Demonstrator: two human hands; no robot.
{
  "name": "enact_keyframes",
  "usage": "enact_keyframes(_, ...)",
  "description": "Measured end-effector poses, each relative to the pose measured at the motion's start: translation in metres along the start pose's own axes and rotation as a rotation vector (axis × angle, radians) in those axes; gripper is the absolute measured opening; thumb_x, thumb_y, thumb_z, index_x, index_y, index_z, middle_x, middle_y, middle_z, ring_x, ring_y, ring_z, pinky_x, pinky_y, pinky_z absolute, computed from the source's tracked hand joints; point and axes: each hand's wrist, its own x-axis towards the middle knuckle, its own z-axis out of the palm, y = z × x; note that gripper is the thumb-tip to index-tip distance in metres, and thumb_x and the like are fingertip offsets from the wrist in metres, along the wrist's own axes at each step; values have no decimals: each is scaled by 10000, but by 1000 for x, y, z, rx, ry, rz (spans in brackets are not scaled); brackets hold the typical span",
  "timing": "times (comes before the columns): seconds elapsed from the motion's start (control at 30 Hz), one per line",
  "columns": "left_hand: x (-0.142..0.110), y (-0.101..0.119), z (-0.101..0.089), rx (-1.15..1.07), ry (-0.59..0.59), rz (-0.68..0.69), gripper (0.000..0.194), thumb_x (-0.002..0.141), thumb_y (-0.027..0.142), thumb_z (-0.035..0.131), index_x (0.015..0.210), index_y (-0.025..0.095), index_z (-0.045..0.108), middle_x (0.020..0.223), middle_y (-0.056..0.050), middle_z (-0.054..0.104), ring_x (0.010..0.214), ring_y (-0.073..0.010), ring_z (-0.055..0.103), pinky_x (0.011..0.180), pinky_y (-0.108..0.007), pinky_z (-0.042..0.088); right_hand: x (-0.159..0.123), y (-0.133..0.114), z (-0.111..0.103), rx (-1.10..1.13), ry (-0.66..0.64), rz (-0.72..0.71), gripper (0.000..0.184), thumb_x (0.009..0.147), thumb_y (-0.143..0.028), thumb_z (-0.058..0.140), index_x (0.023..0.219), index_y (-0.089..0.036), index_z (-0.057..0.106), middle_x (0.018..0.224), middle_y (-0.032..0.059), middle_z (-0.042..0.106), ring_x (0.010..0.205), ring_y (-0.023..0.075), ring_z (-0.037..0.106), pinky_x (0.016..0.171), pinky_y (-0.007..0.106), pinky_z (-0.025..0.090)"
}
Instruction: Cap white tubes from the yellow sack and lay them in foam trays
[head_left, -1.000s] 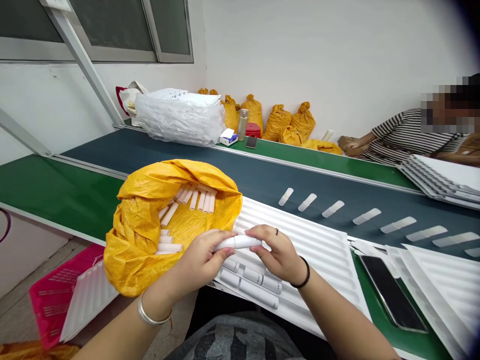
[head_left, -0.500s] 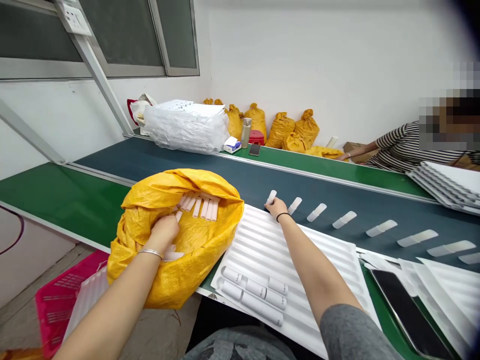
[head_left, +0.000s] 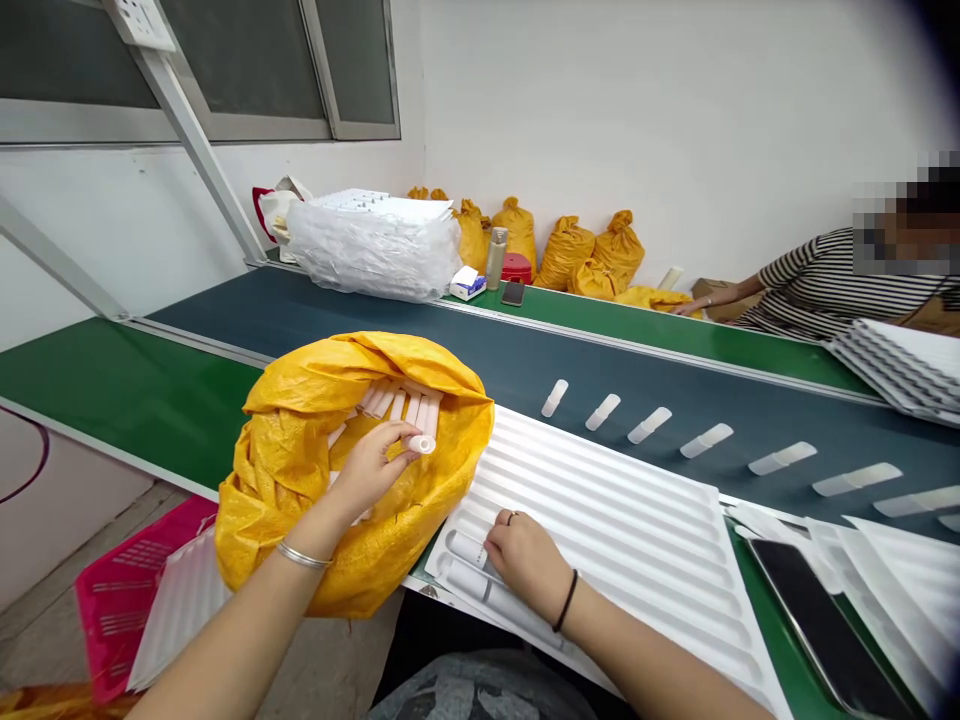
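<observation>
My left hand [head_left: 375,462] is over the mouth of a yellow woven sack [head_left: 409,555]. Its fingers pinch a white hollow tube [head_left: 421,444], the open end turned toward me. More pale tubes [head_left: 409,405] lie inside the sack. My right hand [head_left: 529,562] rests low over a white ribbed tray [head_left: 630,520], fingers closed at a short white printed tube [head_left: 465,547] lying in a groove. The hand partly hides the tubes there, and its fingertips show only in part. A longer white tube [head_left: 463,580] lies in the groove nearer me.
A dark conveyor belt [head_left: 637,380] runs behind the tray, with several translucent white tubes [head_left: 649,425] spaced along it. A phone [head_left: 817,620] lies at right. A pink basket [head_left: 97,610] stands below left. Across the belt are a wrapped bundle [head_left: 375,250] and a co-worker [head_left: 817,275].
My right hand has left a translucent tube on the belt and come back to the printed tubes on the tray. My left hand has risen from inside the sack with a white tube.
</observation>
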Motion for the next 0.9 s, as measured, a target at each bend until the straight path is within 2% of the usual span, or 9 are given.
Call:
enact_keyframes(0.07, -2, 8, 1, -38, 13, 27, 265, 828, 362, 575, 1032, 199, 616, 1076, -51, 647, 1028, -188, 591, 932, -298, 448, -4, -4, 3, -26, 1, 25, 268, 911, -188, 473, 773, -148, 699, 896, 92, 660, 865, 197, 612, 787, 279, 442)
enact_keyframes(0.27, -11, 26, 2, -49, -31, 10, 295, 834, 353, 583, 1094, 215, 603, 1092, -41, 655, 1016, -207, 599, 884, -318, 464, -6, -14, -4, 18, 36, -12, 245, 922, -199, 446, 890, -174, 687, 891, 66, 660, 874, 188, 610, 809, 273, 445)
enact_keyframes(0.5, -24, 41, 2, -33, -17, -5, 287, 856, 344, 560, 1116, 224, 574, 1064, -26, 645, 977, -188, 604, 864, -295, 469, -5, -27, 1, -24, -1, 8, 147, 804, -197, 567, 881, -109, 657, 938, 139, 646, 869, 264, 614, 764, 352, 479)
enact_keyframes(0.57, -27, 42, 2, -36, -9, -18, 288, 860, 352, 556, 1115, 220, 571, 1063, -32, 644, 977, -193, 604, 848, -296, 478, -3, -23, -5, 69, 96, 31, 167, 760, -166, 589, 907, -99, 631, 924, 137, 640, 867, 259, 605, 771, 359, 478)
enact_keyframes(0.67, -30, 43, 5, -15, -3, -17, 300, 862, 364, 553, 1115, 204, 572, 1065, -51, 645, 981, -212, 601, 841, -322, 486, 0, -10, -25, 449, 341, 41, 216, 811, -200, 550, 1015, -136, 577, 891, 80, 637, 760, 186, 592, 698, 311, 488)
enact_keyframes(0.77, -31, 47, 7, -9, -43, 56, 300, 880, 350, 538, 1136, 198, 568, 1105, -65, 639, 1018, -219, 589, 893, -348, 467, -1, 1, -53, 769, 495, -116, 256, 902, -260, 469, 1137, -187, 543, 982, 64, 630, 763, 150, 587, 675, 283, 493)
enact_keyframes(0.9, -31, 58, 5, -30, -138, 197, 316, 924, 336, 471, 1206, 211, 541, 1143, -75, 622, 1040, -214, 576, 906, -343, 458, -5, 6, -81, 670, 557, -303, 279, 917, -227, 477, 1182, -230, 564, 995, 56, 619, 863, 163, 566, 748, 303, 484)
